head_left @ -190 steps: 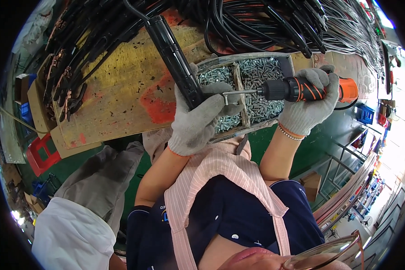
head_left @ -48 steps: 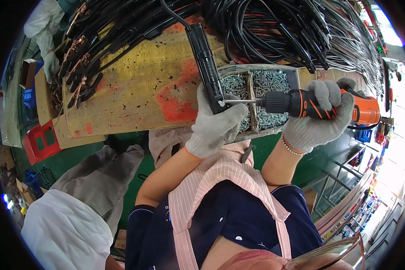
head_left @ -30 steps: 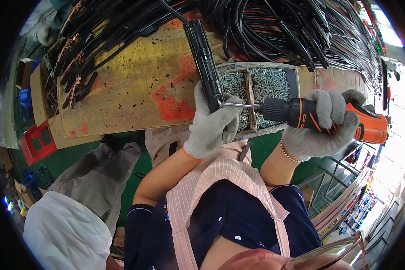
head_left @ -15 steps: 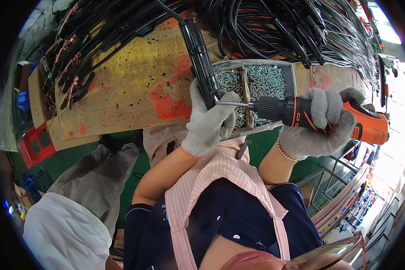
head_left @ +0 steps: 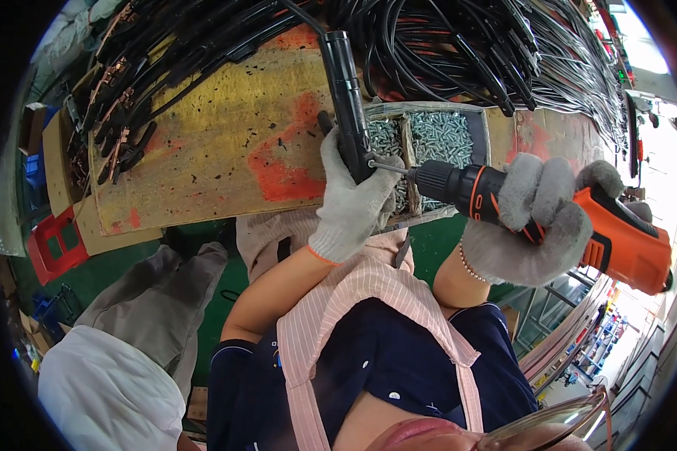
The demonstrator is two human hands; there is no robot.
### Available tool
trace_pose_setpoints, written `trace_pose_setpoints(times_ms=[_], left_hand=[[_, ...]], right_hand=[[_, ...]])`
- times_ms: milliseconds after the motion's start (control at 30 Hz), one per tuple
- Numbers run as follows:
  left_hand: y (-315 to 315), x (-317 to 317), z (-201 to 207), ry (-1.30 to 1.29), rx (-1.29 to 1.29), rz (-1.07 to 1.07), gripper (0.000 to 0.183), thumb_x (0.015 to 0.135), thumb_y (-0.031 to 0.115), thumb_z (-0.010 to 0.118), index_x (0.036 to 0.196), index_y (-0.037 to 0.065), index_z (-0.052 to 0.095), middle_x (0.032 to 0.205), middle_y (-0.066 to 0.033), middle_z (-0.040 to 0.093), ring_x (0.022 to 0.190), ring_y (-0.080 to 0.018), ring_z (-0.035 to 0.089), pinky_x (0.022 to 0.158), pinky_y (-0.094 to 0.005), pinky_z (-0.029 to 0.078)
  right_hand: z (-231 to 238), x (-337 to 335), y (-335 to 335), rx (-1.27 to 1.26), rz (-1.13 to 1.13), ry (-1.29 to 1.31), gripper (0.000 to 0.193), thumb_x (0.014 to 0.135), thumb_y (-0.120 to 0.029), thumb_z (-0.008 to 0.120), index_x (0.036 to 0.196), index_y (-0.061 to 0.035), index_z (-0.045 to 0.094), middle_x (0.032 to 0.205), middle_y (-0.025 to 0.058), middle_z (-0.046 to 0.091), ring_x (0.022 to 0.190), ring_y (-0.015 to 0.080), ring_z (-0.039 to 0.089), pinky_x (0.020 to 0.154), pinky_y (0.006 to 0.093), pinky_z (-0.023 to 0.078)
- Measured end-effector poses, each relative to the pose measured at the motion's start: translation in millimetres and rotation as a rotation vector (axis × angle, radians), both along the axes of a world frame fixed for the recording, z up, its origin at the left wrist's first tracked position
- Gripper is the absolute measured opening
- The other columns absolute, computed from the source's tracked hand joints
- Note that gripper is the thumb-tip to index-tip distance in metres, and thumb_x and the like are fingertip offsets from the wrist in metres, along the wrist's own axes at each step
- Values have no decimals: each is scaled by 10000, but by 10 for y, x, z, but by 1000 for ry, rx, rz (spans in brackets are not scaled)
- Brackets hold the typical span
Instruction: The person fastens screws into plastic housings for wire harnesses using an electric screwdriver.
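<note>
Gripping a black handle [head_left: 346,98], the gloved left hand [head_left: 351,203] holds it upright over the worn yellow-and-red table [head_left: 203,150]. Right hand [head_left: 530,222], gloved, is closed around an orange-and-black power drill [head_left: 564,218], its bit touching the handle's side. Behind lies a tray of silver screws [head_left: 436,135]. Black cables [head_left: 466,45] are heaped beyond. Red crate [head_left: 53,244] sits far left.
</note>
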State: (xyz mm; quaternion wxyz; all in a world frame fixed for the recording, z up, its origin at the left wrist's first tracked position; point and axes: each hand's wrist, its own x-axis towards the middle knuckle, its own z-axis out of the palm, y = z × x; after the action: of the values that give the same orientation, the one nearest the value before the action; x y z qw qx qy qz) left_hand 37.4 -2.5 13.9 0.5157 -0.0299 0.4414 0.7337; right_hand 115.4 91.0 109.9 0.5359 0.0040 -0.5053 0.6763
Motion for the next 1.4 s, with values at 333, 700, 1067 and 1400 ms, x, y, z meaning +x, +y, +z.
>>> trace_pose_setpoints(times_ms=[333,700,1067,1400], left_hand=[[-13,-41,-92,-10,27,27,689,853,4,649,1365,61,191,961,-47,553,658,-75,557,508,-201,472],[7,-90,-77,28,2,-18,687,843,-30,585,1370,96,164,874,-58,554,518,-84,518,396,-219,424],[-99,-91,364,151,97,62,546,888,12,564,1343,162,301,644,-6,482,405,-87,430,350,-227,360],[2109,68,1593,269,649,-381,285,897,127,628,1136,-4,546,942,-47,614,801,-131,599,695,-254,504]], right_hand=[[45,-274,-40,97,-83,-199,398,833,22,560,1194,-38,401,660,21,419,500,101,405,491,190,392],[47,-270,12,145,-232,-327,386,782,120,481,1121,-19,364,653,39,426,461,123,441,411,224,374],[153,296,286,-29,56,431,423,853,-19,579,1236,-118,428,642,-13,419,449,83,369,415,197,364],[197,1463,407,-122,-677,492,271,899,-3,549,1155,-21,465,667,-13,393,568,76,363,546,190,374]])
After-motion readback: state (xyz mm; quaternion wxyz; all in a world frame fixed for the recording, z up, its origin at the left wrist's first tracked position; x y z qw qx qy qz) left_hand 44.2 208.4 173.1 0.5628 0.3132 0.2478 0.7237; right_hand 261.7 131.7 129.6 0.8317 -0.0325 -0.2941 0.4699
